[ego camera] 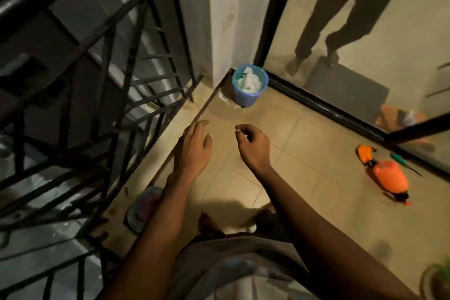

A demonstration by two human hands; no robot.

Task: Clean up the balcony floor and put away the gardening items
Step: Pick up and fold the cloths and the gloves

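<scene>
Balcony floor first: tan tiles under a bare foot, and a slipper sits over by the railing, likely kicked clear of the walkway. Both arms reach forward over the tiles. The left hand is palm down with its fingers straight and relaxed, holding nothing and touching nothing. The right hand has its fingers loosely curled, thumb near the tips, and it looks empty too.

Out to the right, well apart from both hands, lie the gardening items. An orange spray bottle is tipped on its side, with a small orange piece just beside it. A green-handled tool lies near the door track. All three lie loose, so I'd say they're waiting to be gathered.

Further on, a blue bucket is tucked into the corner between wall and glass door, with white stuff heaped inside. My guess is it's there to collect waste.
</scene>
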